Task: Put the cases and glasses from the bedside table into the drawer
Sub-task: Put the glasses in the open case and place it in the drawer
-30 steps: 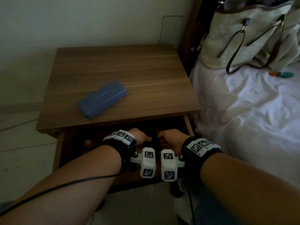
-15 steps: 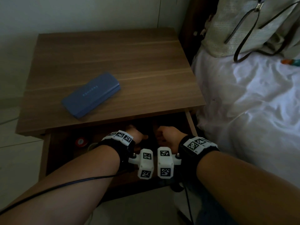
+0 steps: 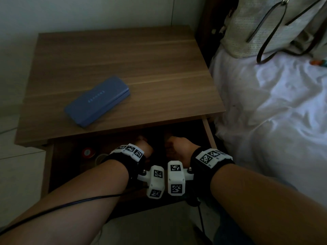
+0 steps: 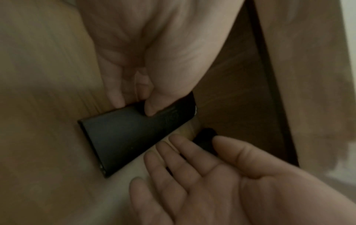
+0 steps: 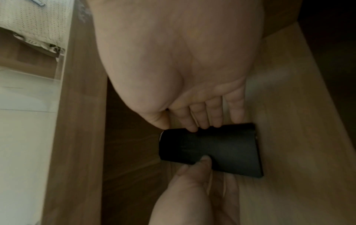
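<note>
Two long edges suit gripping the stiff, likely light, slick black rectangular case (image 5: 210, 150) mid-frame: left hand (image 5: 192, 190) pinches one, right hand (image 5: 179, 53) lays straight fingers (image 5: 214, 115) on the other

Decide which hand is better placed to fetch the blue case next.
Probably left. The blue case lies left on the table, nearer the left hand, which must first release the black case.

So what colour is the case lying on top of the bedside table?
The flat rectangular case is blue, seen best in the head view.
</note>
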Motion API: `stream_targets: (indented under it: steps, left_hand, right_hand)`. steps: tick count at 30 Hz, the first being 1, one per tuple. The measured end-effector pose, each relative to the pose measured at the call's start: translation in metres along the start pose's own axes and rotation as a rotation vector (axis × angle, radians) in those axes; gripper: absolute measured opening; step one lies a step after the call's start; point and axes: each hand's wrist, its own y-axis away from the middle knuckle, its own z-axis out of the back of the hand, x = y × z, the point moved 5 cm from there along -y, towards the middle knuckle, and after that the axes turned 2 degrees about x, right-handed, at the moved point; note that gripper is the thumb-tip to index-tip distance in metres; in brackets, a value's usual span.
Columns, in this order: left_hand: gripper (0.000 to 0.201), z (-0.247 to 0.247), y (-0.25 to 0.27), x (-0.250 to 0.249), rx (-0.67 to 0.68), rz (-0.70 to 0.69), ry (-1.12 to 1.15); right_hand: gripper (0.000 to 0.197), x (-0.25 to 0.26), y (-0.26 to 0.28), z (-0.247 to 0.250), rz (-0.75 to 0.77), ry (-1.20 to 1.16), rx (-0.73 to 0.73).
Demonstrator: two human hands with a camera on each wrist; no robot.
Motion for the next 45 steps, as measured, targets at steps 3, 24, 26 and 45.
stream_targets:
  steps: [3, 24, 26, 45]
  left_hand:
    - [0.059, -0.003, -0.001, 0.002, 0.03, 0.019, -0.014]
    - [0.03, -0.034, -0.004, -0.017, 0.205, 0.104, 0.414]
    - [0.029, -0.033, 0.0, -0.017, 0.218, 0.106, 0.422]
    - [0.04, 0.04, 0.094, -0.026, 0.167, -0.1, 0.364]
  right_hand:
    - [0.008, -0.002, -0.002, -0.001, -0.007, -0.002, 0.011]
    - [0.031, 0.011, 0.015, 0.025, 0.03, -0.035, 0.024]
    - [0.035, 0.012, 0.019, 0.025, 0.025, -0.027, 0.019]
    - [0.045, 0.046, 0.1, -0.027, 0.145, 0.091, 0.105]
